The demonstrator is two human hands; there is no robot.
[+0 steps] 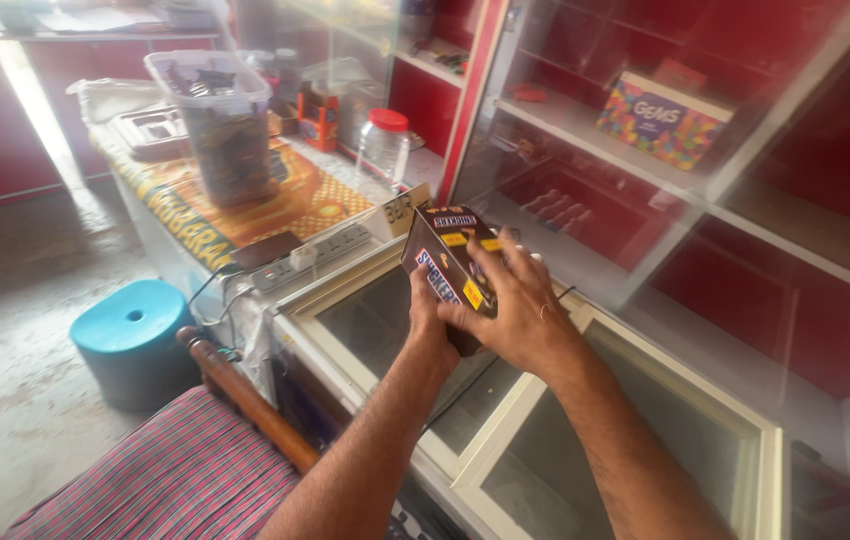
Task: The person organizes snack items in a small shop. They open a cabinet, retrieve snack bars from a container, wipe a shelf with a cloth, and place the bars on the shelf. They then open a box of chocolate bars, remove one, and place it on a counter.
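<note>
Indoors, glass-topped freezer (645,400), red shelves (585,120), blue stool (130,335)

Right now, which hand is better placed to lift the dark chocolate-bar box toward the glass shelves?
Probably the right hand: its fingers spread across the dark chocolate-bar box on the side facing the glass shelves. The left hand only props the box's lower edge.

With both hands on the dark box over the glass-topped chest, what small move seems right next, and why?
Probably lift the dark rectangular cardboard box toward the white glass-fronted shelf ahead: left hand and right hand already grip it, tilted that way.
</note>
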